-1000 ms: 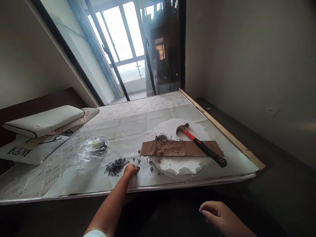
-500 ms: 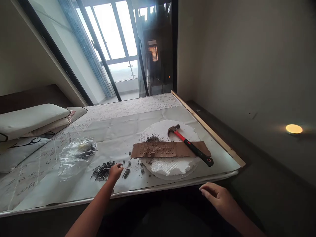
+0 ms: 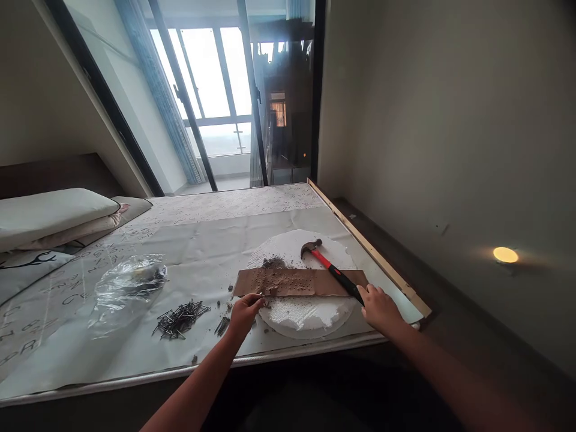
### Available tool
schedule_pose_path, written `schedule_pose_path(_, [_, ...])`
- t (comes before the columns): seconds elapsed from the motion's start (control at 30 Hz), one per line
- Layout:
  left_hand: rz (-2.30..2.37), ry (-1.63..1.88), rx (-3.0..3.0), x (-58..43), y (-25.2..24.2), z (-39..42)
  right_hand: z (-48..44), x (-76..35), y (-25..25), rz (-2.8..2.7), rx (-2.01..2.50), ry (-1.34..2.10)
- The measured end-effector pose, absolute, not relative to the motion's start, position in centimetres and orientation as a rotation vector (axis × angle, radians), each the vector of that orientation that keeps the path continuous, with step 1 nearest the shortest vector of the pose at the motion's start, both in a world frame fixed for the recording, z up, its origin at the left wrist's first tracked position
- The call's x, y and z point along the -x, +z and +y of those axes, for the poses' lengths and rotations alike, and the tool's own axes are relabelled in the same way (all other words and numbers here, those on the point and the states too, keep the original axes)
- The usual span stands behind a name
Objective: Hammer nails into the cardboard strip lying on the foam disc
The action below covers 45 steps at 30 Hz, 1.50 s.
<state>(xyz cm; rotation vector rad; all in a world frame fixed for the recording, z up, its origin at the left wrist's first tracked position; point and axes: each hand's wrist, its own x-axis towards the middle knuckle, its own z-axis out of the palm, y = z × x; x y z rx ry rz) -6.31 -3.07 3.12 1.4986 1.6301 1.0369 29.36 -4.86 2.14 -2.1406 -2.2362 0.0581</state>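
Observation:
My right hand (image 3: 380, 309) is wrapped round the black end of a claw hammer's (image 3: 338, 275) red and black handle. The hammer lies across a brown board (image 3: 306, 282) with rows of small holes or bumps, its head toward the far side. My left hand (image 3: 246, 312) is closed in a pinch at the board's near left edge, on what looks like a nail, mostly hidden by the fingers. Beneath the board is a round white foam slab (image 3: 310, 315). Left of my left hand lie a small bunch of nails (image 3: 222, 326) and a larger heap of nails (image 3: 180, 318).
Grey crumbs (image 3: 273, 263) are scattered on the board and foam. A clear plastic bag (image 3: 128, 288) lies at the left on a pale sheet (image 3: 202, 240) over the mattress. Pillows (image 3: 54, 213) are at the far left. A wooden rail (image 3: 369, 240) runs along the right edge.
My left hand has moved right, from beside the nail heap to the board's near left edge. My right hand has come up from below the bed edge and taken hold of the hammer handle.

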Motion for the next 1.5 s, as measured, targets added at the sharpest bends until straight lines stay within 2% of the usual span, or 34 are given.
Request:
schedule_pose_path(0.4, [1.541, 1.092, -1.502, 4.4, 3.0, -1.5, -0.5, -27.6, 3.0, -2.234, 2.235, 0.38])
schedule_pose_path(0.77, [1.686, 1.05, -1.719, 2.3, 1.7, 1.7, 2.0, -27.1, 3.5, -2.076, 2.322, 0.485])
schedule_pose_path(1.2, [1.707, 1.019, -1.81, 2.2, 0.2, 2.3, 1.4, -27.8, 4.9, -1.853, 2.067, 0.844])
schedule_pose_path(1.43, [1.666, 1.1, -1.851, 1.9, -0.3, 2.0, -3.6, -28.1, 8.6, -1.696, 1.737, 1.223])
schedule_pose_path(1.5, [1.652, 1.125, -1.876, 1.9, -0.4, 1.9, -5.9, -27.6, 10.0, -1.576, 1.505, 1.438])
